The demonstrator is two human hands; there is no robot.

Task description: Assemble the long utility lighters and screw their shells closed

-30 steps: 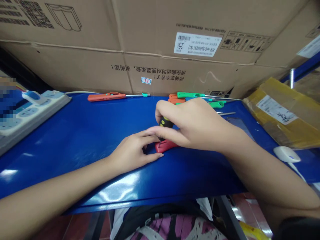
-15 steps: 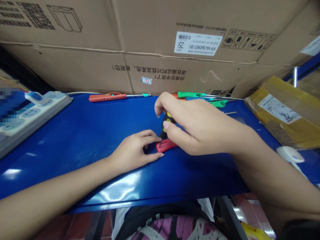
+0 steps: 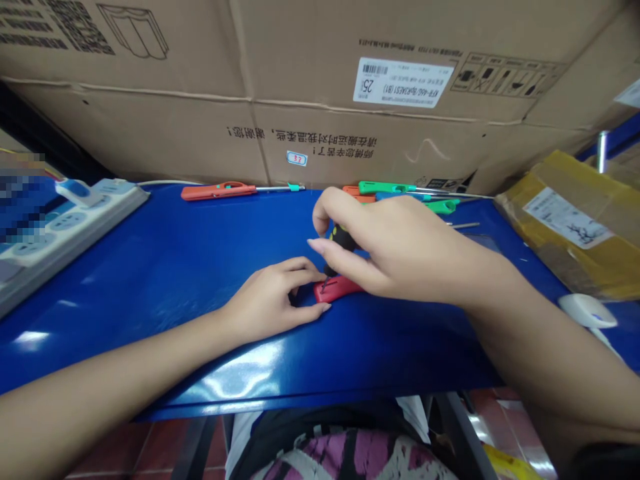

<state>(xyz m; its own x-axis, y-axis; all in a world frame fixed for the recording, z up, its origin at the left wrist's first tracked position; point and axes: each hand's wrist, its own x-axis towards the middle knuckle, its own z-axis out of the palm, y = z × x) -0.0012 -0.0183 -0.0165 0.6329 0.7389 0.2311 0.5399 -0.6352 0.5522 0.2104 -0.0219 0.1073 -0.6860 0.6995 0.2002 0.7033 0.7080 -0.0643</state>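
Note:
A red stick lighter (image 3: 338, 287) lies on the blue tabletop, its right part hidden under my right hand. My left hand (image 3: 280, 293) pinches the lighter's left end between thumb and fingers. My right hand (image 3: 395, 243) is on a short black-and-yellow screwdriver (image 3: 341, 237), held upright with a slight tilt. The thumb sticks out to the left, off the handle, while the index finger curls over the top; the other fingers are hidden. The screwdriver's shaft meets the left end of the lighter.
An orange stick lighter (image 3: 220, 191) lies along the back edge. Green lighters (image 3: 385, 187) and other lighters lie behind my right hand. A white power strip (image 3: 75, 223) is at left, a cardboard box (image 3: 300, 87) behind, a yellow-taped parcel (image 3: 575, 227) and a white device (image 3: 587, 311) at right.
My right thumb has come off the screwdriver handle and stretched out to the left. The left hand keeps its hold on the lighter. The view has shifted slightly.

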